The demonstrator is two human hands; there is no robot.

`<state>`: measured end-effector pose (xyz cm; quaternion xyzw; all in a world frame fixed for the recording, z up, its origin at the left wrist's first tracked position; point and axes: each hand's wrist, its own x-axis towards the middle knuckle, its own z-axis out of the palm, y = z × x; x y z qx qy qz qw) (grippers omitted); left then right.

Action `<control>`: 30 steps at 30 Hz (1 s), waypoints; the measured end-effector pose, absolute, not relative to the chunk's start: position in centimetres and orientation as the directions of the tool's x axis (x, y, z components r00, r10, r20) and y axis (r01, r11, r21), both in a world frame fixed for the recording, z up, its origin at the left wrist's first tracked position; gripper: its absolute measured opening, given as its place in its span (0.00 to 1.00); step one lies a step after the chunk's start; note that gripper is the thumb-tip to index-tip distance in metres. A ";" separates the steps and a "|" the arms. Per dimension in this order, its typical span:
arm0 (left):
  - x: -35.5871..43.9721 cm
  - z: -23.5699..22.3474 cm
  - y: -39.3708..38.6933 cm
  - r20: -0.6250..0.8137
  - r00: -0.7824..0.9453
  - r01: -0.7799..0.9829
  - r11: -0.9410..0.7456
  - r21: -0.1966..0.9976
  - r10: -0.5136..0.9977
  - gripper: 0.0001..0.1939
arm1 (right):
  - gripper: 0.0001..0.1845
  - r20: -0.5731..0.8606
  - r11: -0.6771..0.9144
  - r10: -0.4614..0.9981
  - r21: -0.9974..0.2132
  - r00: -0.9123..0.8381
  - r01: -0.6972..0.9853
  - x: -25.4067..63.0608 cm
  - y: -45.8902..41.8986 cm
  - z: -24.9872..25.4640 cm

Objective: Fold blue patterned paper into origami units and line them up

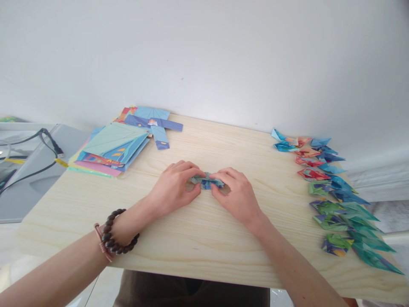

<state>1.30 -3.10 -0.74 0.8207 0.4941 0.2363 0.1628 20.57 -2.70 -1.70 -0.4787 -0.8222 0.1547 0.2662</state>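
While both forearms reached in from the lower corners of the frame, the left hand (175, 183) and the right hand (238, 192) worked close together near the centre, just above the bench (198, 234). Between them lay a small folded paper (207, 184), pale green along its upper side and blue below. The left hand's grip pinched its left end between thumb and fingers, and the right hand's grip pinched the other end likewise; the fingertips hid parts of it, so its full shape could not be told.

Around the left wrist sat a dark beaded bracelet (110, 244) and, just beside it toward the elbow, a copper-coloured band (101, 244).

Left of centre, toward the upper left of the frame, a pile of printed sheets (115, 135) lay on the bench, with a violet-blue strip (173, 125) at its right side and a shorter light-blue strip (160, 138) pointing down from it.

Along the right side of the frame, folded paper pieces stood in two uneven columns: red ones (315, 174) and blue ones (347, 185) higher up, green ones (338, 244) and teal ones (377, 258) lower down. Dark cables (41, 133) ran at the far left, and a pale wall (204, 55) filled the top.
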 end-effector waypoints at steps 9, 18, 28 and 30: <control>2.5 0.1 -2.1 0.099 0.357 0.830 -0.364 0.422 0.929 0.09 | 0.07 0.270 0.471 0.880 -0.378 -0.392 0.797 20.1 -2.2 -1.4; 2.9 0.0 -0.8 0.159 0.503 0.803 -0.528 0.278 0.849 0.07 | 0.10 0.222 0.624 0.781 -0.246 -0.583 0.742 21.2 -0.6 -0.3; 1.6 -0.8 -0.1 0.201 0.567 0.694 -0.594 0.407 0.799 0.07 | 0.07 0.253 0.611 0.783 -0.481 -0.567 0.629 21.9 -0.1 -1.0; 1.7 -0.9 -0.2 0.209 0.551 0.695 -0.583 0.421 0.808 0.07 | 0.09 0.262 0.581 0.794 -0.588 -0.548 0.562 22.5 0.1 -1.2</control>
